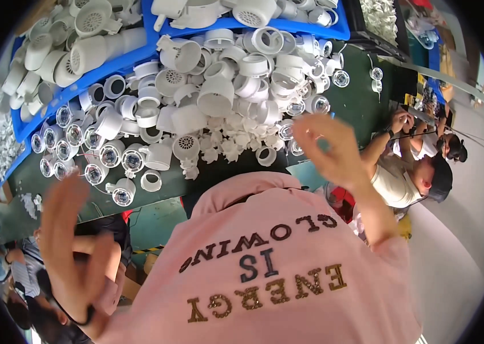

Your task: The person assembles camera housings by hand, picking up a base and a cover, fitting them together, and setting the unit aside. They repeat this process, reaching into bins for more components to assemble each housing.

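Observation:
My left hand [73, 241] is raised at the left, in front of the table's near edge. It is blurred, with the fingers stretched out, the thumb apart and nothing in it. To the right, my right hand [333, 149] hovers by the near right of the pile, its fingers bent and smeared by motion. A small gap shows between its thumb and fingers; whether they hold anything cannot be made out. Close to its fingertips are round clear-faced parts [295, 107]. More round units with clear faces [110, 153] stand beyond my left hand, next to a loose white ring [151, 180].
White plastic housings [216, 96] are heaped on the dark green table [356, 97]. Blue bins [156, 34] of white parts stand behind, with a black crate [376, 34] at the far right. Small white pieces [236, 137] lie in front. People [408, 178] sit on both sides.

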A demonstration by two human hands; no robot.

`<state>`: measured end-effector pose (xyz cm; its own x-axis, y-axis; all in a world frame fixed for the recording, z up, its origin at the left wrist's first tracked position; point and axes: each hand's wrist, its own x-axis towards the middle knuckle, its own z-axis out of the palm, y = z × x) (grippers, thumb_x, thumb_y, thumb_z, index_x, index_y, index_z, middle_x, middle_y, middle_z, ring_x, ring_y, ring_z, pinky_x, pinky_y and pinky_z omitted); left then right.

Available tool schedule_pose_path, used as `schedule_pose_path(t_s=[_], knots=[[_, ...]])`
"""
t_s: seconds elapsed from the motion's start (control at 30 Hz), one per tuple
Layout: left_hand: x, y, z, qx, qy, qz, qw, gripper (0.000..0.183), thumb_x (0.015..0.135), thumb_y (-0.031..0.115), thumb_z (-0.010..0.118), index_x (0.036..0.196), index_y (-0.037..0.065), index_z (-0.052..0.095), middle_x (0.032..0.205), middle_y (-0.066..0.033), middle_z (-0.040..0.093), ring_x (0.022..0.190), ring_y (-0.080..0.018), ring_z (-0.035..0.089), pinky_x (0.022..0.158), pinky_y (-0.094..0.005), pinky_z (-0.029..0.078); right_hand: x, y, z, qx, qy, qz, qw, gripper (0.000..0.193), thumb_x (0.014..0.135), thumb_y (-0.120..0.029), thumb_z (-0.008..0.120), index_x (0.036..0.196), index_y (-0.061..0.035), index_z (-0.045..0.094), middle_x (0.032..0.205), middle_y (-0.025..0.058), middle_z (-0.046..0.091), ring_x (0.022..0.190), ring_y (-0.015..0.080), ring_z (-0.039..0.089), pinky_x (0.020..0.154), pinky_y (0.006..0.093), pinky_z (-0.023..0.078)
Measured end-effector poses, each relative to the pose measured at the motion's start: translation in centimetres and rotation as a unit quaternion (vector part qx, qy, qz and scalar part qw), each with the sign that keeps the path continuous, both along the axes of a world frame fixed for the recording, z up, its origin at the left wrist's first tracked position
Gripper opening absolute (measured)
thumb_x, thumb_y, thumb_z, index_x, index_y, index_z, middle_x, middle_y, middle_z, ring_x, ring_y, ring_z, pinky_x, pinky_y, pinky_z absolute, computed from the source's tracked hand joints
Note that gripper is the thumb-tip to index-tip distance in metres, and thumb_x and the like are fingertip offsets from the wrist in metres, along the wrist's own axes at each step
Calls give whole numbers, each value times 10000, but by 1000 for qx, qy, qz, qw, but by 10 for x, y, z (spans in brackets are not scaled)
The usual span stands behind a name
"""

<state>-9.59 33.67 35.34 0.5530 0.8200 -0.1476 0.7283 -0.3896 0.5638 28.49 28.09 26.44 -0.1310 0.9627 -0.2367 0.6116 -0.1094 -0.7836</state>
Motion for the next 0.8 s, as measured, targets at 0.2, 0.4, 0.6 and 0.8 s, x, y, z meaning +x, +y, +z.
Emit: schedule_pose_path(t_s=[0.2, 0.4, 0.6, 0.8], knots=[[-7, -126, -122, -428, -150, 231, 861, 128, 865, 61, 640, 973, 10, 592, 835, -47, 608, 774, -129, 594, 674, -253, 464, 53, -155, -120, -248, 51, -72, 965, 174, 869, -194, 632, 814, -30, 651, 649, 36, 582, 620, 96, 521, 549, 276, 410], [42, -207, -260, -234, -100, 311, 916, 300, 780, 236, 764, 832, 36, 546, 792, -84, 587, 744, -216, 587, 638, -306, 440, 26, -121, -178, -347, 100, -57, 931, 194, 861, -209, 664, 861, -15, 678, 695, 31, 620, 604, 66, 534, 567, 240, 434], [101, -163, -285, 84, 26, 228, 970, 417, 649, 334, 834, 731, 80, 515, 734, -54, 511, 693, -286, 517, 621, -414, 393, 0, -113, -187, -251, 135, -168, 944, 196, 838, -234, 699, 900, -49, 677, 757, 19, 654, 577, 84, 612, 496, 214, 387], [98, -117, -315, 175, -17, 189, 966, 461, 561, 339, 855, 670, 99, 476, 640, -37, 473, 637, -273, 484, 572, -394, 351, -22, -100, -178, -182, 59, -208, 959, 215, 823, -251, 723, 894, -54, 675, 609, 7, 621, 551, 68, 606, 509, 203, 403]])
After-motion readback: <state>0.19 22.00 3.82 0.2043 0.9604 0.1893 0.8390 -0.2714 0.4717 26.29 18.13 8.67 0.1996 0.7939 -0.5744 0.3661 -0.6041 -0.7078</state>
